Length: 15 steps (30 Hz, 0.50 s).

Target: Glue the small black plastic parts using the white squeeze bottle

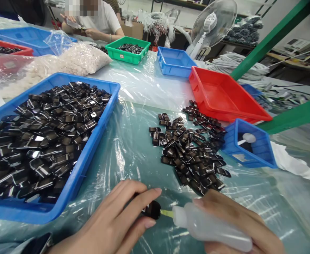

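Observation:
My left hand [125, 218] is closed around a small glossy black plastic piece [153, 210], and its rounded end sticks out between thumb and fingers. In my right hand [239, 218] lies a translucent white squeeze bottle [210, 225], tipped to the left. Its thin yellowish nozzle [167, 213] reaches the end of the black piece; whether they touch I cannot tell. Just beyond both hands spreads a loose pile of similar black pieces [194, 151]. To the left, a large blue tray [91, 151] is heaped with more of them.
At the right stand a small blue bin [258, 151] with a white spoon and a red tray [223, 95]. Farther back are a green tray [127, 56], a blue tray [176, 63], a bag of pale pieces [88, 58] and a fan [210, 23]. A person [102, 21] sits opposite.

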### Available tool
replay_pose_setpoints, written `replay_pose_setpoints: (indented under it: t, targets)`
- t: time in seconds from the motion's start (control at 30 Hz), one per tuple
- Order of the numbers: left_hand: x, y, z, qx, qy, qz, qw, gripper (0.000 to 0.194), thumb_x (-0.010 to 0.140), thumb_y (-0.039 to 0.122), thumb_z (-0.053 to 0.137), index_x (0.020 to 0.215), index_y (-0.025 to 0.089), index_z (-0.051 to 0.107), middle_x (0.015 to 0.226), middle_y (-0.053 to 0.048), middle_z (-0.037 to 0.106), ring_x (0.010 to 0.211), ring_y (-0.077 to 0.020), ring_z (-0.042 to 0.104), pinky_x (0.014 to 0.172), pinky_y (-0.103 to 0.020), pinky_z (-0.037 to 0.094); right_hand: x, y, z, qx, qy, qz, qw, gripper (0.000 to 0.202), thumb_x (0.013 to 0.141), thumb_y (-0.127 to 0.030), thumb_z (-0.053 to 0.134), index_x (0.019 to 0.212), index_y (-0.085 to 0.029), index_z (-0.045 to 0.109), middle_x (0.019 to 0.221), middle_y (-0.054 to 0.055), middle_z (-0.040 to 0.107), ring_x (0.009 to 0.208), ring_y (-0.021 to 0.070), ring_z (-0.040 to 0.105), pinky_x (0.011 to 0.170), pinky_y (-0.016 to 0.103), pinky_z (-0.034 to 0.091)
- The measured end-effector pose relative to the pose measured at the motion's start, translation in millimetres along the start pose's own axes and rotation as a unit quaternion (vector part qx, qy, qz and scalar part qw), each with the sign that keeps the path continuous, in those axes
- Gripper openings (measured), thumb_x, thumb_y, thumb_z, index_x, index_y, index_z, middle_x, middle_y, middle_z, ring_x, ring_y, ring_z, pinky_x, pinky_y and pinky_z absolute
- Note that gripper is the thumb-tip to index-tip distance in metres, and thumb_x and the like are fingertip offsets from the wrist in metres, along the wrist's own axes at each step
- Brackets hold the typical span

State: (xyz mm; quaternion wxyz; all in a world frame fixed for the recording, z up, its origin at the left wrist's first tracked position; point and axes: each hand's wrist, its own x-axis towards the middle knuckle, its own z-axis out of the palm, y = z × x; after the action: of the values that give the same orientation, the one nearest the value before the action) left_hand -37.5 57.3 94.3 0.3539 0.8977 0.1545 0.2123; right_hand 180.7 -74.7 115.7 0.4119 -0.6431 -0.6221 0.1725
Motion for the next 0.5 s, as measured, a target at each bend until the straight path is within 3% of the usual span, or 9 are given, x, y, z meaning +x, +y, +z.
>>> replay_pose_setpoints:
  t: [0.17, 0.5]
  targets:
    - [0.7, -0.5, -1.7, -0.002, 0.002, 0.008, 1.0, 0.03, 0.103, 0.03, 0.036, 0.13, 0.021, 0.048, 0.108, -0.006, 0.055, 0.095, -0.0176, 0.055, 0.084, -0.024, 0.046, -2.8, 4.3, -2.3, 0.004, -0.04, -0.009, 0.999, 0.04, 0.089, -0.047, 0.058, 0.128, -0.048, 0.052, 0.075, -0.003, 0.068, 0.061, 0.0187, 0.069, 0.046, 0.025, 0.054]
    - [1.6, 0.6, -2.8, 0.011, 0.01, 0.019, 1.0, 0.03, 0.103, 0.029, 0.036, 0.127, 0.017, 0.051, 0.107, -0.007, 0.055, 0.094, -0.0166, 0.058, 0.085, -0.024, 0.048, -1.7, 4.8, -0.3, 0.021, -0.028, -0.024, 0.999, 0.042, 0.089, -0.04, 0.059, 0.13, -0.046, 0.052, 0.07, -0.002, 0.067, 0.052, 0.0191, 0.063, 0.042, 0.027, 0.049]
